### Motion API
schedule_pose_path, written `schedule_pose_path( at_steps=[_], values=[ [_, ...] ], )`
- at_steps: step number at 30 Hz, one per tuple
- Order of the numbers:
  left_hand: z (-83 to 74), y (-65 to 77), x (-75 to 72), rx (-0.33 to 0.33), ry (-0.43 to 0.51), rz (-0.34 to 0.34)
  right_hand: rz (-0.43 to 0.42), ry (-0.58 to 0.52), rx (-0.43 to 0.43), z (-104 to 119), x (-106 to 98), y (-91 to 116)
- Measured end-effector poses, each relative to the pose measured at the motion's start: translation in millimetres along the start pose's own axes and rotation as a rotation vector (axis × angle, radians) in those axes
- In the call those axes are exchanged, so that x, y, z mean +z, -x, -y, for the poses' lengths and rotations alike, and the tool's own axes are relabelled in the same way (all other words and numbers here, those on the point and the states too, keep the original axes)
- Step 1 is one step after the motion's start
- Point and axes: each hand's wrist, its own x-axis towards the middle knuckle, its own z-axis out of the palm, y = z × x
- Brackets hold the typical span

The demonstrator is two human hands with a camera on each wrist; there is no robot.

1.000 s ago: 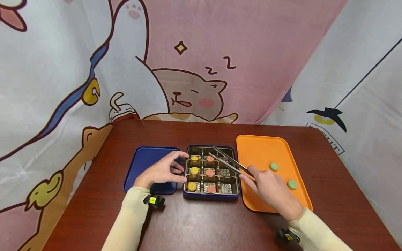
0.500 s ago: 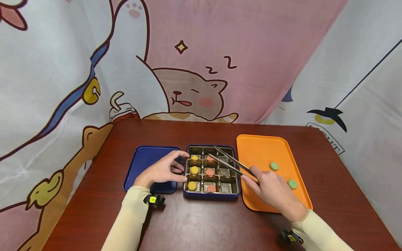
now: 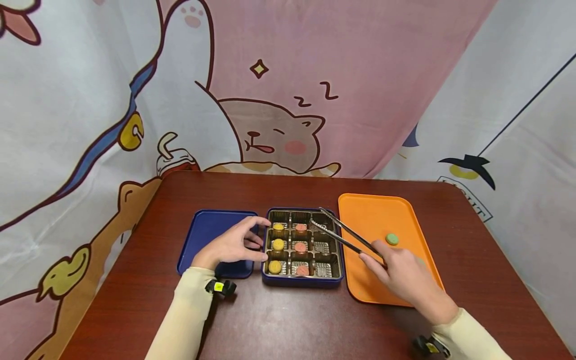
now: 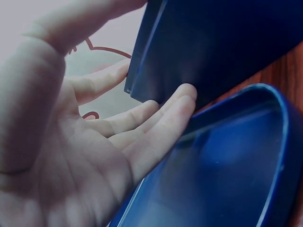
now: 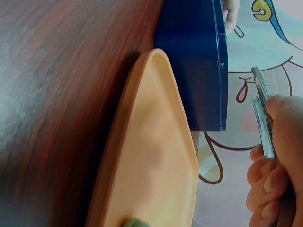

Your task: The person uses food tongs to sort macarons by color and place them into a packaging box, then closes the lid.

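Note:
A dark blue tin (image 3: pixel 302 283) with a divided gold insert stands mid-table. Its left column holds yellow macarons (image 3: pixel 278 245); the middle column holds pink macarons (image 3: pixel 300 247). My left hand (image 3: pixel 234 244) is at the tin's left side, thumb and index finger spread along it; in the left wrist view fingers touch the tin wall (image 4: pixel 189 52). My right hand (image 3: pixel 407 275) grips metal tongs (image 3: pixel 351 232). Their tips are apart over the back right compartment, with nothing seen between them. A green macaron (image 3: pixel 392 239) lies on the orange tray (image 3: pixel 369 212); another is mostly hidden by my right hand.
To the left, partly under my left hand, lies a blue lid or shallow tray (image 3: pixel 202 232). The orange tray sits close to the tin's right side. A printed cloth (image 3: pixel 360 100) hangs behind the brown table (image 3: pixel 270 320).
The right hand and tongs have shifted right, from over the back pink macaron to over the right column. The hand now covers most of one green macaron. The left hand has stayed put.

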Motion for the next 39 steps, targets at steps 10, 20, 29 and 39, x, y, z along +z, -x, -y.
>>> schedule_pose_path(
  at_steps=[10,20,29,39],
  values=[
    [1.4,0.3,1.2,0.007,0.006,0.003,0.004,0.045,0.076,-20,-8,17],
    [1.2,1.7,1.1,-0.009,0.004,-0.004,0.113,0.011,0.213,-43,-18,36],
    [0.6,1.4,-0.1,-0.010,0.010,-0.008,0.124,0.024,0.264,-60,-20,51],
    [-0.8,1.2,-0.1,-0.001,0.003,-0.001,0.185,0.042,0.359,-78,-29,66]
  ],
)
